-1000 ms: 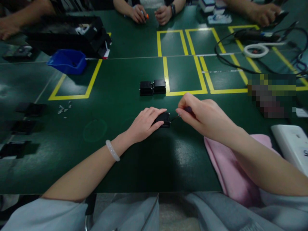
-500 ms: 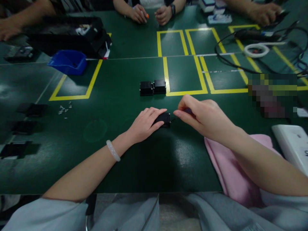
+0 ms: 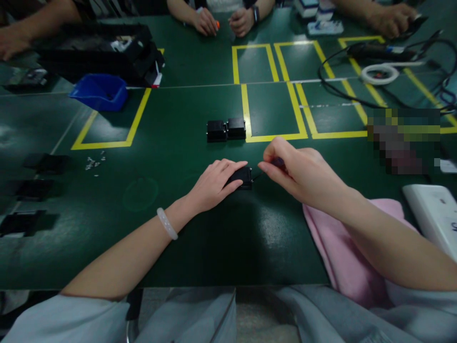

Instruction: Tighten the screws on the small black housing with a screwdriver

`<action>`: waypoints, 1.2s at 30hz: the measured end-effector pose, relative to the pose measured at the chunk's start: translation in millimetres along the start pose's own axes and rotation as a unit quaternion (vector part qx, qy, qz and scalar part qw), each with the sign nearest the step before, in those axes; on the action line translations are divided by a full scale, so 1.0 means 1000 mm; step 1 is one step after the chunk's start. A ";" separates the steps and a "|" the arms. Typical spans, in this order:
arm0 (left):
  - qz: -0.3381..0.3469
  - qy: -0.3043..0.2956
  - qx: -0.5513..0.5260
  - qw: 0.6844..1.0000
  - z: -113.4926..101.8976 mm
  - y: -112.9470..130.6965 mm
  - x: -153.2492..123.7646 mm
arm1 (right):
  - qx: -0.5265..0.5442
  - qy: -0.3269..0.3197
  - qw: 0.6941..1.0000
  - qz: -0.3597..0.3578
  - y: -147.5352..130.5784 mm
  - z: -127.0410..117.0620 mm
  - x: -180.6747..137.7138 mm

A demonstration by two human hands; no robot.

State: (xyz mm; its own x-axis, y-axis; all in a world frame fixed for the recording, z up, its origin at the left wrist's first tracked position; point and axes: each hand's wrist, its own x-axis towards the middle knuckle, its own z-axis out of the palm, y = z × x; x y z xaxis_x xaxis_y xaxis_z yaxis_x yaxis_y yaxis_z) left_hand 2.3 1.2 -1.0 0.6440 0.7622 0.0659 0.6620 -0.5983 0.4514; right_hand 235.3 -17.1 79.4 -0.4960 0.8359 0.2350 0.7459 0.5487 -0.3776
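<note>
Black block (image 3: 243, 176) lies under left fingers (image 3: 230, 170).

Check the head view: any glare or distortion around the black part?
Head view: dim, so the black part under the left hand and the thin tool in the right hand barely separate from the green table; head view: a soft glare patch below them; head view: bowed, darker edges.

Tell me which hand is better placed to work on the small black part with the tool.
Right hand: it pinches the thin tool, its tip at the right side of the black part. The left hand lies on that part, probably steadying it.
</note>
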 end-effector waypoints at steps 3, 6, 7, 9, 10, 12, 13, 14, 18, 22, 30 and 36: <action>0.002 0.002 0.002 1.000 0.000 0.000 0.000 | 0.018 -0.001 1.000 -0.008 -0.002 -0.001 0.000; 0.001 -0.002 0.005 1.000 0.001 -0.001 0.000 | 0.028 -0.022 0.999 -0.028 -0.002 -0.002 -0.001; 0.001 -0.001 0.006 1.000 0.001 -0.001 0.001 | 0.028 -0.026 0.999 -0.028 -0.002 -0.002 0.000; 0.005 0.001 0.009 1.000 0.001 -0.002 0.001 | 0.027 -0.019 0.999 -0.020 -0.002 -0.001 0.000; 0.008 0.002 0.011 1.000 0.002 -0.002 0.001 | 0.028 -0.012 0.999 -0.017 -0.002 -0.001 0.000; 0.009 0.004 0.012 1.000 0.002 -0.002 0.001 | 0.037 -0.007 0.999 -0.022 -0.003 0.000 0.001; 0.009 0.004 0.012 1.000 0.002 -0.002 0.001 | 0.043 -0.010 0.999 -0.028 -0.003 0.000 0.001; 0.008 0.003 0.012 1.000 0.002 -0.002 0.001 | 0.047 -0.019 0.998 -0.033 -0.003 -0.001 0.001; 0.005 0.003 0.010 1.000 0.002 -0.001 0.001 | 0.044 -0.019 0.999 -0.020 -0.002 -0.002 0.002; 0.004 0.002 0.008 1.000 0.002 -0.001 0.001 | 0.055 -0.005 0.998 -0.018 -0.001 -0.001 0.001; 0.005 0.000 0.002 1.000 0.001 -0.001 0.001 | 0.057 -0.020 0.998 -0.004 -0.001 -0.005 0.003; 0.001 -0.002 -0.004 1.000 0.001 -0.001 0.001 | 0.070 -0.009 0.997 -0.007 -0.001 -0.003 0.003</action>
State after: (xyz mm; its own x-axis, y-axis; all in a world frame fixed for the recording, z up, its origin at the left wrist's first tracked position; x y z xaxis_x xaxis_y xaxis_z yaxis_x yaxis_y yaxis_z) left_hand 2.7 2.3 -2.3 0.6467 0.7602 0.0622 0.6583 -0.5974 0.4580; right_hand 234.7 -14.9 82.7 -0.5157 0.8266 0.2252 0.6692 0.5528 -0.4966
